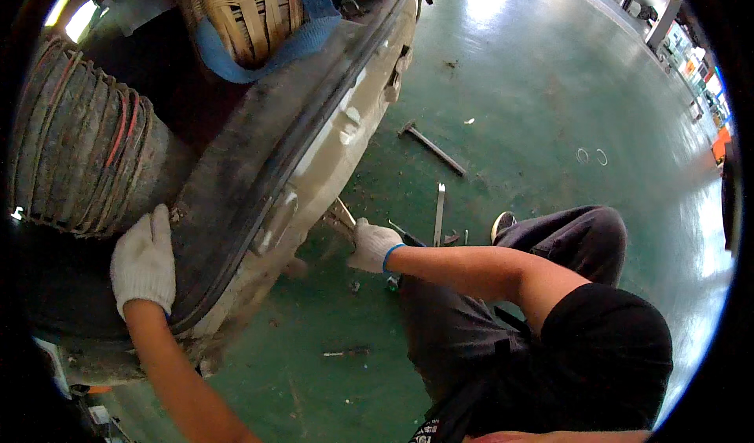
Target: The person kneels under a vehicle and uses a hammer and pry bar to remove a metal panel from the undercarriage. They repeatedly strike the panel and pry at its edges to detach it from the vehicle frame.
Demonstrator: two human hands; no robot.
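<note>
My left hand (pixel 144 264), in a white knit glove, lies with its fingers stretched out on the dark lining (pixel 232 164) inside the open rear of a vehicle. Its fingertips are beside a dusty cylinder wound with cords or wires (pixel 86 140). Lower down, my right hand (pixel 372 247), also gloved, is closed around a slim metal tool (pixel 340 217). That tool points at the underside of the pale, worn vehicle body edge (pixel 314 180). The glove hides its handle, and its exact kind is unclear.
A hammer (pixel 436 151), a flat pry bar (pixel 440 215) and a screwdriver (pixel 345 353) lie on the green floor (pixel 534 129). Two thin rings (pixel 592 157) are farther right. A woven basket (pixel 250 11) with a blue strap (pixel 236 71) sits in the vehicle. My bent knee (pixel 601 231) is at right.
</note>
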